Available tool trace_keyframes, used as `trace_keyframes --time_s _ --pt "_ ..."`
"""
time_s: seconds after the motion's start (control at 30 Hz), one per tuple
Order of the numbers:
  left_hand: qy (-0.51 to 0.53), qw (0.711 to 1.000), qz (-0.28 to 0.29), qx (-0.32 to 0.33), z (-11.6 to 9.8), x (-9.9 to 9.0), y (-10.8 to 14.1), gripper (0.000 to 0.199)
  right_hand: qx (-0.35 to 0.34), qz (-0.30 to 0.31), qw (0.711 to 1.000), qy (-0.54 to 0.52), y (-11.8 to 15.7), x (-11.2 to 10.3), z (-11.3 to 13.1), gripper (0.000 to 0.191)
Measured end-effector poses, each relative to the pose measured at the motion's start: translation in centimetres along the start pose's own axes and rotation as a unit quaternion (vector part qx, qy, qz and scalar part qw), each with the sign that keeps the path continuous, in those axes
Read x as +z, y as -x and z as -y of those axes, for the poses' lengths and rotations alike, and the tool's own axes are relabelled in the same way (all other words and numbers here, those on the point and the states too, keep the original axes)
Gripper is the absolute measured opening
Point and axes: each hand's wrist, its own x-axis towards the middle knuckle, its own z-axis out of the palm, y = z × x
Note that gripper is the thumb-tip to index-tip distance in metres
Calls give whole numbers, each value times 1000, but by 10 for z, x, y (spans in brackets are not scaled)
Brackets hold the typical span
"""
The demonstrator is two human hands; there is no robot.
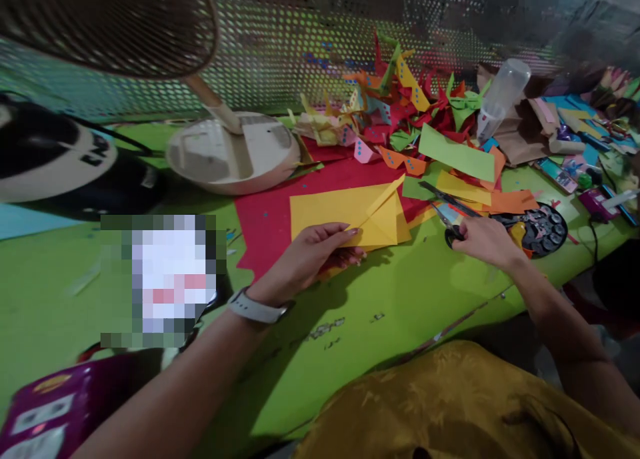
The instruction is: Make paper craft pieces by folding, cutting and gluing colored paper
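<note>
Between the thumb and fingers of my left hand (327, 249) is the lower edge of a yellow paper sheet (325, 212), which has creases and a folded strip at its right side. More yellow paper lies beneath it, over a large red sheet (263, 229). To the right, my right hand (485, 242) is closed at the handles of dark-handled scissors (443, 212). Their blades are apart and point up and left toward the yellow sheet, not touching it. My right fingertips are partly hidden.
A fan base (235, 152) stands behind on the left. Cut colored paper (415, 105), a clear bottle (505, 95) and a black round tray (547, 229) are at the back and right. A purple box (65, 405) sits at front left.
</note>
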Motion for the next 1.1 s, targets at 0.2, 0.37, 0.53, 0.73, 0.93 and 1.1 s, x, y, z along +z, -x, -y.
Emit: trace_keyframes --time_s 0.2,0.37,0.53,0.73,0.93,1.1 --pt "7 1000 5 23 -3 -4 0 19 -26 46 875 -482 0 14 -11 27" --pt "-8 999 29 32 -7 -2 6 21 -72 -68 736 -670 -10 32 28 52" --pt "-32 996 64 45 -6 2 11 22 -90 -119 783 -604 -11 36 63 56" --pt "-53 993 92 47 -5 7 15 26 -109 -130 768 -618 -8 40 74 70" --pt "-45 995 48 80 -6 8 18 32 -98 -144 753 -635 -10 40 73 81" --pt "27 992 -25 118 5 16 16 48 -76 -190 772 -602 -12 38 73 81"
